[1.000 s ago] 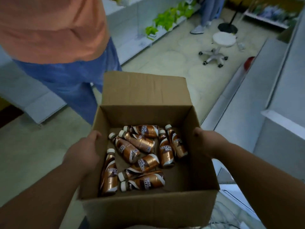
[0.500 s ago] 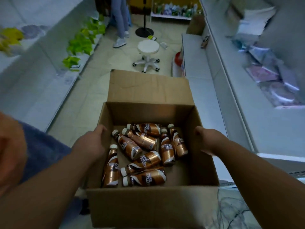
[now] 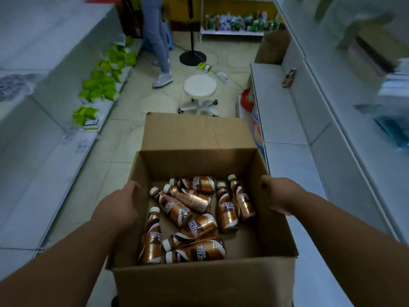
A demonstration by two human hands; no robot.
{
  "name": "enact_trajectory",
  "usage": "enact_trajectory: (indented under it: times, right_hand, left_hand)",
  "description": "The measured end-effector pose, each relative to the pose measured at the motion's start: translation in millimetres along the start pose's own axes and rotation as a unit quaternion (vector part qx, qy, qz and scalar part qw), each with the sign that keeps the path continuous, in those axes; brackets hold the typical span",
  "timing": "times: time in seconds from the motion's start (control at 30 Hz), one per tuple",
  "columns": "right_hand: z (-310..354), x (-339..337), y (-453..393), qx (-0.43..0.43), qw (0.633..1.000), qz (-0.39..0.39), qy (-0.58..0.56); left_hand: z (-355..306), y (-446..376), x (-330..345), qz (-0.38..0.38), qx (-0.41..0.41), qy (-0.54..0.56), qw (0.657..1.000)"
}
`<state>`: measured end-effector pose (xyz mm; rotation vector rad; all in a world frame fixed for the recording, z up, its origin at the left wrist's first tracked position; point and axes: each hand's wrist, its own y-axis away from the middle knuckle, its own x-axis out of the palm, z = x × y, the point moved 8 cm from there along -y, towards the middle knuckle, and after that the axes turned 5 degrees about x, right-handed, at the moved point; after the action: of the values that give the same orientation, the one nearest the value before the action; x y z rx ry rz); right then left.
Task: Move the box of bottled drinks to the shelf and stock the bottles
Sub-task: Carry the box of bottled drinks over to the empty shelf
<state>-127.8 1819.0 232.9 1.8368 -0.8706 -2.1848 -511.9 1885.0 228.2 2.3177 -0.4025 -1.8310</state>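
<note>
a white stool (image 3: pixel 200 88) on a wheeled base stands on the floor just beyond the far flap of the box (image 3: pixel 199 282), in the middle of the aisle; behind it a black stand (image 3: pixel 192 54) rises from a round base, with a power strip (image 3: pixel 222 76) and a small green packet (image 3: pixel 204 67) lying near; a person's legs (image 3: pixel 157 38) in jeans and pale shoes stand at the left of the stand; the left shelf (image 3: pixel 55 165) carries green packets (image 3: pixel 97 88) along its edge; the right shelf (image 3: pixel 285 151) is low and pale, with one bottle (image 3: pixel 289 77) lying near its far end and a brown bag (image 3: pixel 273 48) past that end; a far shelf (image 3: pixel 232 33) against a yellow wall holds mixed goods, too blurred to tell; the floor (image 3: pixel 124 140) is pale tile, the light dim and bluish; the open cardboard box is held up in the aisle between the shelves, close to the edge of the right shelf; the bottles (image 3: pixel 194 218), brown with white caps, lie jumbled on its bottom; the left hand (image 3: pixel 120 203) grips the left wall of the box, thumb over the rim; the right hand (image 3: pixel 277 194) grips the right wall the same way.
</note>
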Motion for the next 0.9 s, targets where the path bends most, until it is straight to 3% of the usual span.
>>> enact_trajectory:
  times: [0.23, 0.37, 0.63, 0.9]
  right_hand:
    - [44.3, -85.3, -159.8, 0.01, 1.0, -0.009, 0.01]
    - [60.6, -123.5, -245.4, 0.054, 0.998, -0.018, -0.007]
    - [53.2, -213.9, -360.8, 0.145, 0.986, -0.036, -0.077]
    - [10.9, -283.8, -505.3, 0.185, 0.974, -0.028, -0.13]
  left_hand:
    - [0.2, -183.5, -54.8, -0.003, 0.017, 0.0, 1.0]
    - [-15.8, -313.1, -81.8, 0.0, 0.075, -0.002, 0.997]
    - [-97.2, -518.4, -159.8, 0.025, 0.167, -0.036, 0.985]
    - [-197.7, -698.0, -169.1, 0.046, 0.199, -0.076, 0.976]
